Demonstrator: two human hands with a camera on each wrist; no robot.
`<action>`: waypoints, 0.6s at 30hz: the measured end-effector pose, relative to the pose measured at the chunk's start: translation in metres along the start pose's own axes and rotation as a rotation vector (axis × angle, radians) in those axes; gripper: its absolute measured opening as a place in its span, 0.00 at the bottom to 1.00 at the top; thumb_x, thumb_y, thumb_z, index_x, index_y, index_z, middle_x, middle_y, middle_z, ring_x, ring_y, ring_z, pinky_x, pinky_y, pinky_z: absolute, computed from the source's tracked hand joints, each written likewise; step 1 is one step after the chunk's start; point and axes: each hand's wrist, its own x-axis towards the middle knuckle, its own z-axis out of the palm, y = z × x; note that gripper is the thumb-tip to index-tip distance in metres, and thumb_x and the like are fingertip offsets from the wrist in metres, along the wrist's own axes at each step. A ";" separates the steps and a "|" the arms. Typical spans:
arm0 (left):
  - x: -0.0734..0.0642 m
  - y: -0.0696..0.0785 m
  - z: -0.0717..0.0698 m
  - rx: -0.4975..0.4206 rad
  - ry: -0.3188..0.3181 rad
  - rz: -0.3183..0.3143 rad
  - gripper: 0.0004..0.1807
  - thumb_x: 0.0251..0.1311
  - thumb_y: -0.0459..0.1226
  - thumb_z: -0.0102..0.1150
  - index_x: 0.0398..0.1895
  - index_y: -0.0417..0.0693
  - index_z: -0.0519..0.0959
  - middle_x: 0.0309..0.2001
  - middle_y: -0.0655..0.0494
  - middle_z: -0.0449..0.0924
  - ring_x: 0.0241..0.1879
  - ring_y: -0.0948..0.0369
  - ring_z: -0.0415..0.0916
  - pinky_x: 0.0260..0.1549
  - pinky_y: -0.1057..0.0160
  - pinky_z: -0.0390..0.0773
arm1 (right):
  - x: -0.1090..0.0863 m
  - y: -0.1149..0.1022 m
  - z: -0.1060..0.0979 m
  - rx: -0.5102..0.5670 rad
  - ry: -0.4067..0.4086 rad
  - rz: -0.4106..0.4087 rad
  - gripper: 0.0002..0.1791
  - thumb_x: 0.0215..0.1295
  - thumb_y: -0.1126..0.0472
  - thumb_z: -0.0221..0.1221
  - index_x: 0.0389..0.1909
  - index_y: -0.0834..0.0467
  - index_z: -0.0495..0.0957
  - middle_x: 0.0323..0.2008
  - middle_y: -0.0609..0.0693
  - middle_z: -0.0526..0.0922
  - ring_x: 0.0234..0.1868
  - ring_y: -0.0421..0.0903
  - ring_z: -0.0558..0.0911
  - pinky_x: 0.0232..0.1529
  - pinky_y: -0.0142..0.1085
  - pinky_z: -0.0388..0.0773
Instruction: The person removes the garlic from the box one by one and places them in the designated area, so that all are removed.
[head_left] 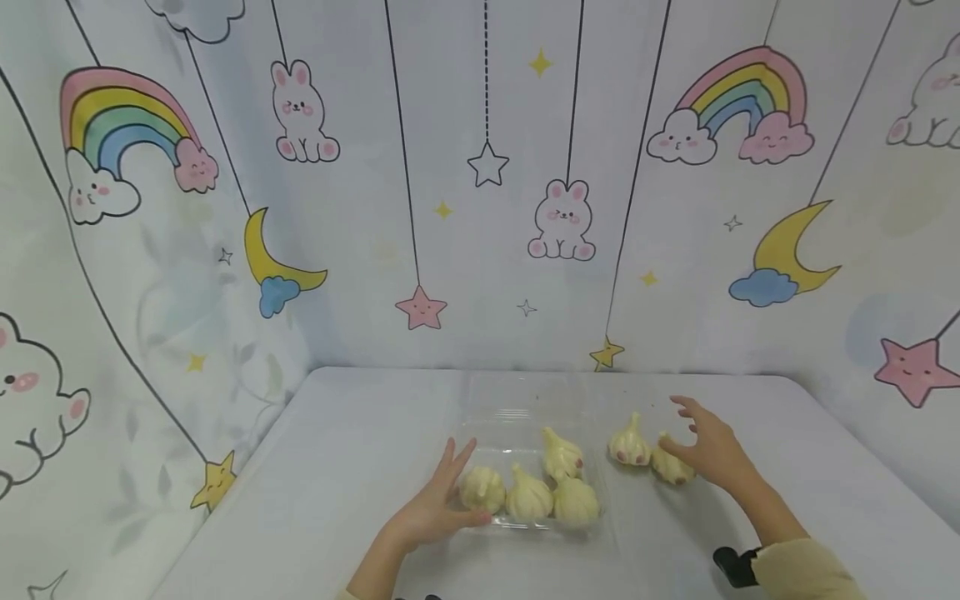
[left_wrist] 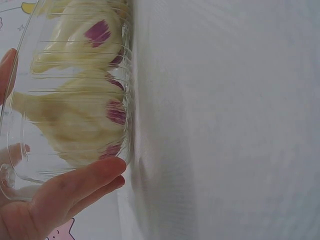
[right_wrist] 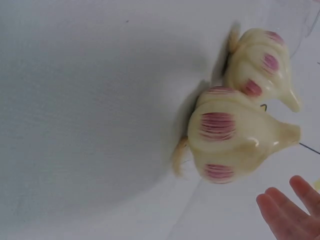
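Note:
In the head view, my left hand [head_left: 431, 508] is at the left end of a clear plastic container [head_left: 506, 527], its thumb along the front and its other fingers spread at the left side. The left wrist view shows the fingers [left_wrist: 75, 187] against the see-through wall. Several garlic bulbs [head_left: 529, 497], cream with purple patches, sit inside. My right hand [head_left: 712, 446] hovers beside two more bulbs on the table, its fingers parted and holding nothing. The nearer bulb [right_wrist: 240, 135] and the farther bulb [right_wrist: 262, 67] show close up in the right wrist view.
The container's clear lid [head_left: 525, 400] lies folded back behind it. A white table [head_left: 360, 442] lies under everything. Behind and at the sides hangs a pale curtain [head_left: 480, 250] with rainbows, rabbits, moons and stars.

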 end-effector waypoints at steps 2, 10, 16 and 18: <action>0.000 0.000 0.000 -0.001 -0.003 0.001 0.54 0.48 0.43 0.67 0.72 0.58 0.40 0.68 0.35 0.19 0.60 0.30 0.51 0.53 0.33 0.57 | -0.001 -0.007 0.000 0.011 0.033 -0.019 0.37 0.54 0.61 0.62 0.62 0.68 0.58 0.53 0.75 0.67 0.49 0.71 0.71 0.41 0.58 0.74; 0.000 0.000 0.001 -0.005 -0.008 0.004 0.54 0.48 0.43 0.66 0.72 0.58 0.40 0.68 0.35 0.18 0.60 0.30 0.52 0.53 0.34 0.58 | -0.005 -0.034 -0.001 0.064 0.098 -0.069 0.36 0.54 0.64 0.63 0.63 0.65 0.59 0.55 0.70 0.67 0.52 0.68 0.70 0.42 0.56 0.75; -0.002 0.003 0.000 0.002 0.000 -0.005 0.55 0.47 0.43 0.67 0.72 0.58 0.41 0.68 0.35 0.19 0.59 0.30 0.53 0.53 0.34 0.59 | -0.003 -0.048 0.000 0.086 0.121 -0.113 0.35 0.52 0.66 0.63 0.61 0.65 0.61 0.55 0.68 0.67 0.52 0.67 0.71 0.41 0.55 0.76; -0.002 0.003 0.000 0.005 0.002 -0.008 0.54 0.47 0.43 0.67 0.72 0.58 0.41 0.68 0.35 0.19 0.59 0.30 0.54 0.53 0.34 0.59 | -0.002 -0.050 0.001 0.104 0.116 -0.113 0.35 0.52 0.66 0.63 0.62 0.64 0.61 0.56 0.68 0.67 0.52 0.66 0.71 0.42 0.55 0.76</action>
